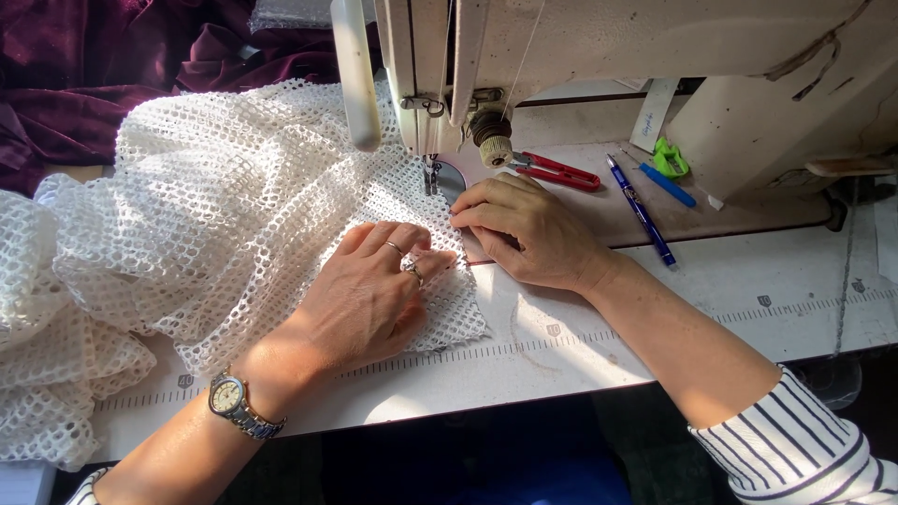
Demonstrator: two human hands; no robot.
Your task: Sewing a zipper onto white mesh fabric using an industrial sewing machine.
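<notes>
Two bare hands lie flat on white open-mesh fabric (224, 196) at an industrial sewing machine (599, 56). The left hand (369, 295), wearing rings and, at the wrist, a metal wristwatch (234, 404), is released and spread palm-down on the near right corner of the mesh, pressing it against the desk (580, 346). The right hand (524, 229), with a striped sleeve (795, 444) further up the arm, lies just right of it, fingers extended and fingertips touching the fabric edge just near of the presser foot (432, 176); it grasps nothing. The mesh runs from under the presser foot leftward and nearward, bunching in folds over the left edge of the desk. A printed ruler scale (561, 341) runs along the near part of the desk, partly covered by the fabric. On the machine bed, right of the needle area, lie red-handled thread snips (561, 171), a dark blue pen (641, 210), a lighter blue pen (669, 185) and a small green object (670, 157) whose kind cannot be told. Dark purple velvet-like cloth (94, 75) is heaped at the far left, behind the mesh.
</notes>
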